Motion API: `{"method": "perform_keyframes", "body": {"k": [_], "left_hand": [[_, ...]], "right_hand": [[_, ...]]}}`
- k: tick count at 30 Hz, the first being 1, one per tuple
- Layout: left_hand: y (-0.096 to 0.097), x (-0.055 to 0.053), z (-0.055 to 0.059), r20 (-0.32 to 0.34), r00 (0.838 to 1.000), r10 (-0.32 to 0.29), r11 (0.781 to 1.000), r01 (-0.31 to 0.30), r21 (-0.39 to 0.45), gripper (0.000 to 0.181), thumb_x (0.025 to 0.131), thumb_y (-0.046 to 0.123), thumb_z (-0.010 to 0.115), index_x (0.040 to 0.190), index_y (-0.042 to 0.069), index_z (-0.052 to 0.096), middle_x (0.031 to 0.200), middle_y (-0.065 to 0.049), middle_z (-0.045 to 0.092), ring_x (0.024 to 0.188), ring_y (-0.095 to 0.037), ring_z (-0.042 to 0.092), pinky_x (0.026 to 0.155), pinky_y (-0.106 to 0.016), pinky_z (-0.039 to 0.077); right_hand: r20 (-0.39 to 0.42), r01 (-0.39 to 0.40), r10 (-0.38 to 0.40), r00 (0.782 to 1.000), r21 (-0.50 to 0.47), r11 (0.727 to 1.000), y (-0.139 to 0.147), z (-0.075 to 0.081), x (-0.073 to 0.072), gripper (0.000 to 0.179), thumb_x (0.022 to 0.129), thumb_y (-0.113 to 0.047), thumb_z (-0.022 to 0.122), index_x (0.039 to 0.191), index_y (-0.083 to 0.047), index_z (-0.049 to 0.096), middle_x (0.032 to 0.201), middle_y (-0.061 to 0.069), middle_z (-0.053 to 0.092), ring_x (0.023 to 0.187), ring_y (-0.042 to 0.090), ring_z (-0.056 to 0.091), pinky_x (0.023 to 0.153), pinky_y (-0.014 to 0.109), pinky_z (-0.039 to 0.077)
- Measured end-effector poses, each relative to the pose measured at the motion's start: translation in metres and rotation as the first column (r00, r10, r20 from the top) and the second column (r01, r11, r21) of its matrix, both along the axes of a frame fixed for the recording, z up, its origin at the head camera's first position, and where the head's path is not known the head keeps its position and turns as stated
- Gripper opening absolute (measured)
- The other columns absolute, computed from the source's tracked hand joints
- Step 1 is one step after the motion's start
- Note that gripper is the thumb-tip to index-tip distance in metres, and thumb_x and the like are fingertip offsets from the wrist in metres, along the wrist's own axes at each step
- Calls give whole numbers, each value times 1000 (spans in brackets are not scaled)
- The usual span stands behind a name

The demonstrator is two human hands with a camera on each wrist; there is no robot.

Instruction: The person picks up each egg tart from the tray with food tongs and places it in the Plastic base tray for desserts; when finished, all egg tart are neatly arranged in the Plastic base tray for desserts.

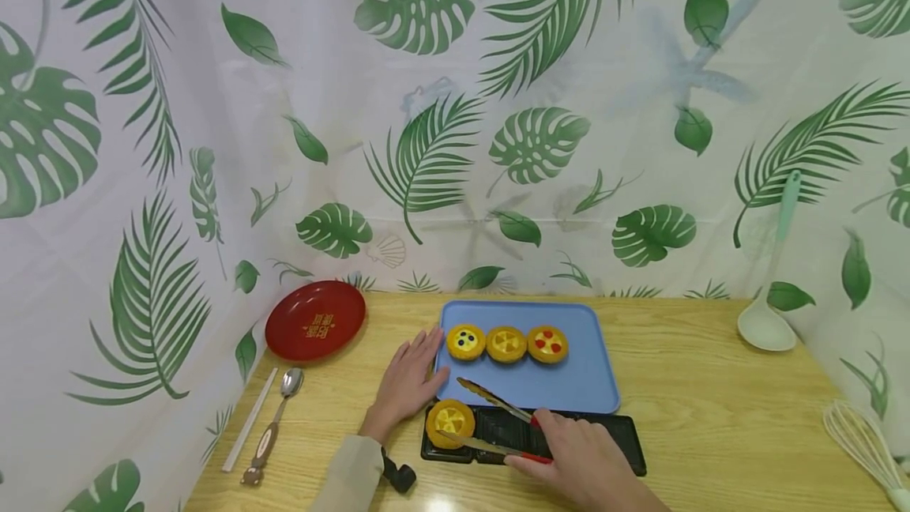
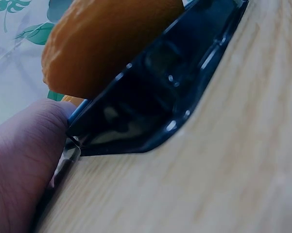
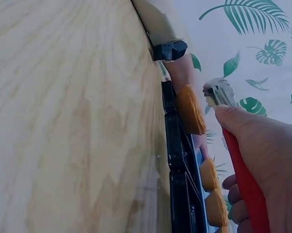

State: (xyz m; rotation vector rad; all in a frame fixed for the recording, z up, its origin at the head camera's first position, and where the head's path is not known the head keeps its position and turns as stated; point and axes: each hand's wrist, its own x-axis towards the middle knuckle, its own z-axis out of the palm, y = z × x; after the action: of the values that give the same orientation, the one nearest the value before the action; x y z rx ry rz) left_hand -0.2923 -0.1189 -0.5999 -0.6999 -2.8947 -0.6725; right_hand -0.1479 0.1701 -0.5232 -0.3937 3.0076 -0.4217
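Observation:
My left hand (image 1: pixel 411 376) lies with its fingers straight at the left edge of a blue tray (image 1: pixel 586 362). My right hand (image 1: pixel 586 457) grips red-handled tongs (image 1: pixel 494 399). The tongs' arms are spread: one tip overlaps the front of a yellow-topped egg tart (image 1: pixel 450 422), the other is past its back right side. That tart sits in the left compartment of a black tray (image 1: pixel 627 442), in front of the blue one. In a row on the blue tray are tarts with dark berries (image 1: pixel 465 343), yellow pieces (image 1: pixel 506 344) and red pieces (image 1: pixel 547 344).
At the left are a red plate (image 1: pixel 284 330), a spoon (image 1: pixel 266 441) and white chopsticks (image 1: pixel 250 421). A ladle (image 1: pixel 766 326) leans against the curtain at the right, with a whisk (image 1: pixel 860 437) nearer the front. A leaf-print curtain (image 1: pixel 455 259) borders the wooden table (image 1: pixel 690 378).

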Motion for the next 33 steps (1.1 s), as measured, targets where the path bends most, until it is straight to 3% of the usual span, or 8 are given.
{"method": "perform_keyframes", "body": {"k": [6,13,23,28,33], "left_hand": [[0,-1,-1,-4,1000,-2,1000,2,5,72,107,49,45,167,14,25,172,1,26,160,-26,22,129,-50,16],[0,1,1,-11,1000,-7,1000,7,21,71,106,46,47,166,12,29,171,-2,28,159,-29,24,128,-53,18],[0,2,2,-8,1000,-3,1000,4,13,72,106,46,48,166,12,28,171,-1,28,159,-28,24,128,-52,17],[0,3,3,6,1000,0,1000,0,5,72,106,47,47,167,12,27,171,-1,27,159,-27,23,129,-51,17],[0,3,3,4,1000,-2,1000,2,14,72,106,46,48,166,12,28,171,-1,27,159,-28,23,128,-52,17]], "right_hand": [[-103,23,-22,994,8,1000,6,1,-1,57,86,-81,59,91,-24,59,54,-9,37,42,8,34,44,25,22],[-133,48,-47,990,9,999,17,2,-4,58,85,-80,61,90,-22,58,52,-8,30,41,9,25,42,25,18],[-134,111,-111,985,-14,994,42,7,-14,74,83,-81,64,107,-12,66,52,-5,39,40,12,35,39,28,26],[-187,120,-121,975,-14,993,56,7,-19,67,84,-74,70,102,-10,64,51,-7,28,40,10,27,41,26,19],[-218,108,-106,970,-3,994,70,5,-25,55,89,-67,71,93,-13,58,53,-7,27,41,11,28,42,26,19]]}}
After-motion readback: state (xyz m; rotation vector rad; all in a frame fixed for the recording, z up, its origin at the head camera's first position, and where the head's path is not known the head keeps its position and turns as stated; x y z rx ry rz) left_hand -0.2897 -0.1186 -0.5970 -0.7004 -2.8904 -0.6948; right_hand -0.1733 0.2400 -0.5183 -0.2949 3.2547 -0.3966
